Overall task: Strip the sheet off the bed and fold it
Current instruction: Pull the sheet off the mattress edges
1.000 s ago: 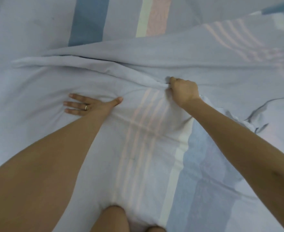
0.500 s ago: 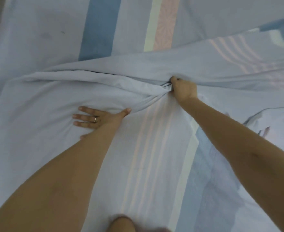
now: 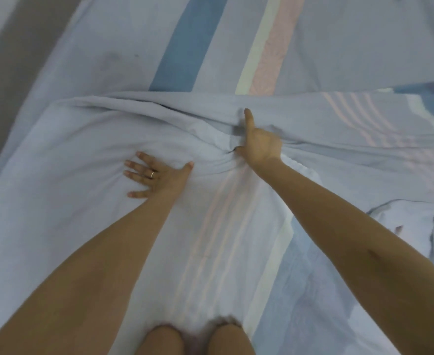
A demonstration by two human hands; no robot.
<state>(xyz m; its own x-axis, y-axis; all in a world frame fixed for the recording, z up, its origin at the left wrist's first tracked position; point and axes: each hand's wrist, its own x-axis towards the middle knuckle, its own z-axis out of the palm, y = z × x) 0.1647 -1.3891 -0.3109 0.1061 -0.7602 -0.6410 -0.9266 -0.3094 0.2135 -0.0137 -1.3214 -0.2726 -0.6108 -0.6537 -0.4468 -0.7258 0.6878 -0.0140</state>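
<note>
Flat with spread fingers [image 3: 135,165], the left hand [image 3: 159,176] pins the sheet [image 3: 57,175] while the right hand [image 3: 260,143] grips a bunched fold, likely to pull it taut.

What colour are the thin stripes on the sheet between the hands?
Pale pink stripes on light blue sheet; head view.

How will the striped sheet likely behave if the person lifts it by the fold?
Probably floppy: the sheet bunches into creases where the right hand grips it. Likely light and thin, since the pink stripes show only faintly through the folded layer. It may slide; the left hand presses flat on it, seemingly pinning it.
</note>
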